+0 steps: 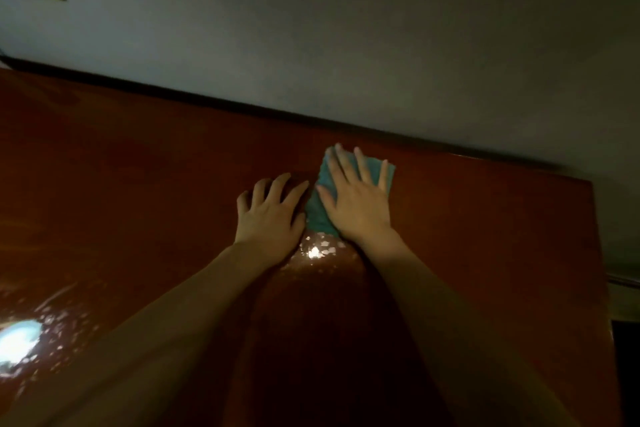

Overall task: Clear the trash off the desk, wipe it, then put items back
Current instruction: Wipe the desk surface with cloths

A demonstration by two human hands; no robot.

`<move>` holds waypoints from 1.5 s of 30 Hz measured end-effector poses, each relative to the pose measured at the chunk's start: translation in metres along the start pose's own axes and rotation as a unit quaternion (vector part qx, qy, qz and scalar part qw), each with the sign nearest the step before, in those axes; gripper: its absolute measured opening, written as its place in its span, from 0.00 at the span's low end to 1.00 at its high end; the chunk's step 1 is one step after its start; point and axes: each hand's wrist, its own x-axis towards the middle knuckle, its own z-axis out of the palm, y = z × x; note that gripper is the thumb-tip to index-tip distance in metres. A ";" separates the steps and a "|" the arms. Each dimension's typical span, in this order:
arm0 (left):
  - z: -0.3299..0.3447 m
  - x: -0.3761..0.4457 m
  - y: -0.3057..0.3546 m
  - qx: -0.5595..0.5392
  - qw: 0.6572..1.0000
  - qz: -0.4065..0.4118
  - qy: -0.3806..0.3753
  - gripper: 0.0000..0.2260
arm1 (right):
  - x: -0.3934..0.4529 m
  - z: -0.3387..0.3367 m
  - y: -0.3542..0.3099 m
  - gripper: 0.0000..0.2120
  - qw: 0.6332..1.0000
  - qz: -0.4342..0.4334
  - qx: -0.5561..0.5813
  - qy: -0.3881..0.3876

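Observation:
A glossy reddish-brown wooden desk (138, 191) fills the view. A folded teal cloth (317, 211) lies on it near the far edge. My right hand (358, 201) presses flat on the cloth with straight, spread fingers. Just left of the cloth, my left hand (270, 215) rests on the bare desk with its fingers spread and slightly bent, its thumb close to the cloth's edge. Much of the cloth is hidden under my right hand.
A plain grey wall (346, 45) rises right behind the desk's far edge. The desk's right edge (599, 253) drops off to a dark floor area. Bright light reflections shine on the wood at the lower left (17, 340) and between my wrists.

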 end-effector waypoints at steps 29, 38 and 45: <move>0.014 0.005 0.107 0.022 0.995 0.091 -0.033 0.29 | -0.138 -0.011 0.188 0.35 0.985 0.173 0.001 -0.022; 0.023 -0.011 0.095 0.046 0.988 0.149 -0.011 0.26 | -0.031 -0.018 0.143 0.30 0.968 0.246 0.046 0.018; 0.025 -0.046 0.092 0.061 0.984 0.161 -0.045 0.27 | -0.180 0.011 0.088 0.33 0.997 0.038 0.001 -0.061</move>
